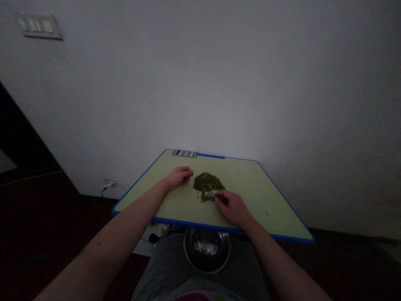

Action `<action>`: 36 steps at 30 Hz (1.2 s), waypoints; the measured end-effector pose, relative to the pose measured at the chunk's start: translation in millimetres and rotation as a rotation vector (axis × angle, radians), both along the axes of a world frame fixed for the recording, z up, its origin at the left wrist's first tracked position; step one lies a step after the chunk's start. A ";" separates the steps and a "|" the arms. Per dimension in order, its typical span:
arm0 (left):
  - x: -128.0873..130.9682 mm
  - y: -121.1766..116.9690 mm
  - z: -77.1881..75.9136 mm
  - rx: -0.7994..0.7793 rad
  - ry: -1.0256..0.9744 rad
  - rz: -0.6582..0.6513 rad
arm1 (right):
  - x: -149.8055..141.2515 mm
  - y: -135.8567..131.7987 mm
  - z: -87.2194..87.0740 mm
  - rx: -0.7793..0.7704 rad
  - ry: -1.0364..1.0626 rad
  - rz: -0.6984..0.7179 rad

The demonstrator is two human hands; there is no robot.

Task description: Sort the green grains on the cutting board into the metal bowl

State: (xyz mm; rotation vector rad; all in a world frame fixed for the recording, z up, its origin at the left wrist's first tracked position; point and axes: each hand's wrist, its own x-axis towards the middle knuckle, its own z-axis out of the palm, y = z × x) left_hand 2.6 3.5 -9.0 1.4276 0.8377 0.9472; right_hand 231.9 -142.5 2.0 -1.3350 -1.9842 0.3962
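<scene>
Flat tabletop [250, 179], pale yellow-green, smooth-looking, blue edging, lower centre of frame. On it, a low irregular heap of small dark greenish-brown grains [207, 183], granular, with loose bits spread along its near side. Right hand [231, 205]: fingers curled and close together, tips touching the heap's near right edge; whether anything is pinched cannot be told. Left hand [180, 177]: fingers bent, thumb near them, just left of the heap; contact between tips unclear. Round shiny metal bowl [207, 251], bottom centre, on the grey-clad lap.
</scene>
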 end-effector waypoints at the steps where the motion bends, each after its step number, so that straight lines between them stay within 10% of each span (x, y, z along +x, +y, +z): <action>1: 0.1 0.0 0.1 -0.004 -0.003 -0.002 | -0.2 0.3 -0.2 0.001 0.003 0.000; 36: 0.9 -3.1 2.7 0.002 0.002 -0.015 | 6.4 -7.0 1.6 -0.021 -0.007 0.269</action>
